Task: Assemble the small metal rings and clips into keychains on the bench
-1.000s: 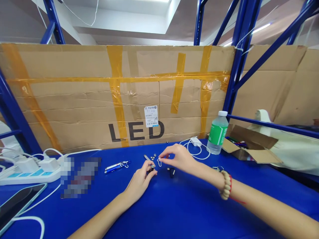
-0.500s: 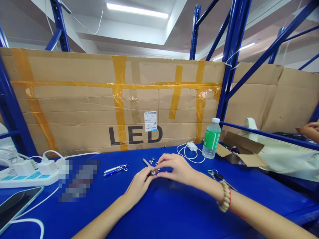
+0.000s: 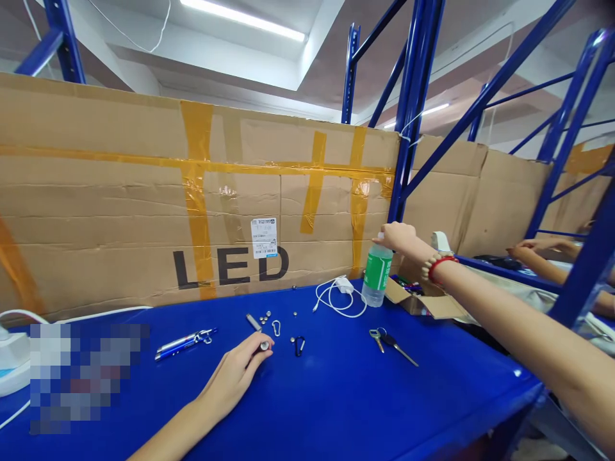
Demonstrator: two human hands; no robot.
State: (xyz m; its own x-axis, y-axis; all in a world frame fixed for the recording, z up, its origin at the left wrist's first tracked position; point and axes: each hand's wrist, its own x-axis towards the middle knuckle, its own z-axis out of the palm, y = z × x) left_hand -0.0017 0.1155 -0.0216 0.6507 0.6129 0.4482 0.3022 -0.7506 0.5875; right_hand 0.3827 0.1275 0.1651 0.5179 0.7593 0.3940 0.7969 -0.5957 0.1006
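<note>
Taped cardboard sheet (image 3: 144, 211), printed "LED", white label: across the frame's left and centre. Blue pen torch (image 3: 185, 343), lower left of centre. Loose button cells (image 3: 264, 317), silver clip (image 3: 275, 328), black carabiner (image 3: 298, 346): centre. White charger and cable (image 3: 336, 296): right of centre. Keys (image 3: 389, 339) further right. Open carton (image 3: 423, 301) at right. White power strip (image 3: 12, 362), far left.
</note>
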